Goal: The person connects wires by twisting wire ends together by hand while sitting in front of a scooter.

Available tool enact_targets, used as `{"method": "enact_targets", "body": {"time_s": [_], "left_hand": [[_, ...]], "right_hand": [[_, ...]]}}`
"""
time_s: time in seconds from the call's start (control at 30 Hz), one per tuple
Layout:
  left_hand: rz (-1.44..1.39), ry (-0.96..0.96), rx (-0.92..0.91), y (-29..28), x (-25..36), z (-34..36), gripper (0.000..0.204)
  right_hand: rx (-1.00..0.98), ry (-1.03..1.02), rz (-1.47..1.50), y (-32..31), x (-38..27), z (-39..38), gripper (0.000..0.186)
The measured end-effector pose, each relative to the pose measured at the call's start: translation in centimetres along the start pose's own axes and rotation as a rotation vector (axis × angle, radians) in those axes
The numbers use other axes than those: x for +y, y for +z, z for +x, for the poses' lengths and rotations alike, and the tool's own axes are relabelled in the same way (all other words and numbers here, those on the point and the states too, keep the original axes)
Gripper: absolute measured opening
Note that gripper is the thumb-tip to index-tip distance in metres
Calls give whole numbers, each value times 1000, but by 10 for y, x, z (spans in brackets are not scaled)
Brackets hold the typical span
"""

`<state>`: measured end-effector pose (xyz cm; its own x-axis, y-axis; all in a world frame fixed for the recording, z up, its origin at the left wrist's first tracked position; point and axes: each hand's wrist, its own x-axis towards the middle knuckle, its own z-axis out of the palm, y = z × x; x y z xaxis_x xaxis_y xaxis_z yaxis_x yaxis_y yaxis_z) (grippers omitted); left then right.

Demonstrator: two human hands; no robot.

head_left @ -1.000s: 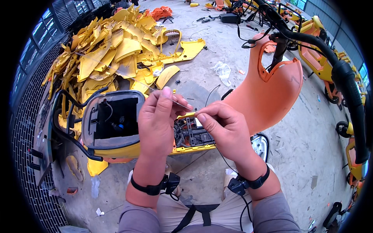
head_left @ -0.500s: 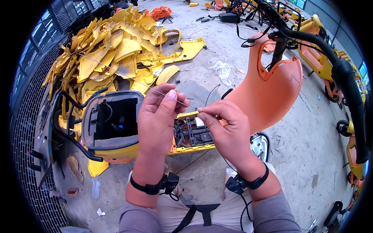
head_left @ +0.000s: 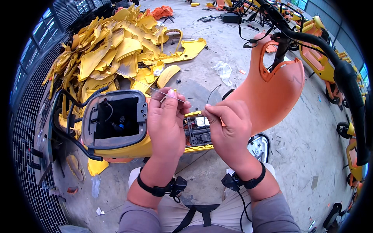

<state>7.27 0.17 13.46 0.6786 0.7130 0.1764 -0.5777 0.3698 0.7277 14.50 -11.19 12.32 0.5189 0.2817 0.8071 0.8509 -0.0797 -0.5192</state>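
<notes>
Wire point(head_left: 135, 79) is running up-left from left hand point(head_left: 167, 124), whose thumb is pinching it against half-curled fingers. Right hand point(head_left: 229, 124) is pressing thumb to bent index finger (can't tell what's between them). The 2 hands are hovering just apart, over yellow scooter body point(head_left: 134, 150) with its component bay point(head_left: 199, 136) showing.

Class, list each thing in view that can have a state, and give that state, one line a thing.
Wire: thin, nearly straight
Left hand: pinching it
Right hand: fingertips pinched; whether anything is held is unclear
Bin: open
Bay: uncovered, parts exposed
Orange panel: upright
Yellow panels: loose, heaped
Plastic sheet: crumpled
Wrist straps: fastened
</notes>
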Motion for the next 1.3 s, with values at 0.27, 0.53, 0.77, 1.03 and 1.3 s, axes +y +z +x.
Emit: {"method": "enact_targets", "body": {"time_s": [0.27,0.53,0.77,1.03,1.3], "left_hand": [[-50,96,0,-1,-9,3,12],[356,-233,-183,7,-3,-8,17],[377,-368,-300,10,-5,-15,18],[304,-406,-445,9,3,-16,18],[404,-188,-349,4,-12,-20,22]], "right_hand": [[-336,291,228,-2,3,-2,13],[-409,472,790,-17,12,16,31],[-463,699,1024,-42,16,30,23],[-432,777,985,-57,30,28,22],[-240,831,793,-48,21,25,21]]}}
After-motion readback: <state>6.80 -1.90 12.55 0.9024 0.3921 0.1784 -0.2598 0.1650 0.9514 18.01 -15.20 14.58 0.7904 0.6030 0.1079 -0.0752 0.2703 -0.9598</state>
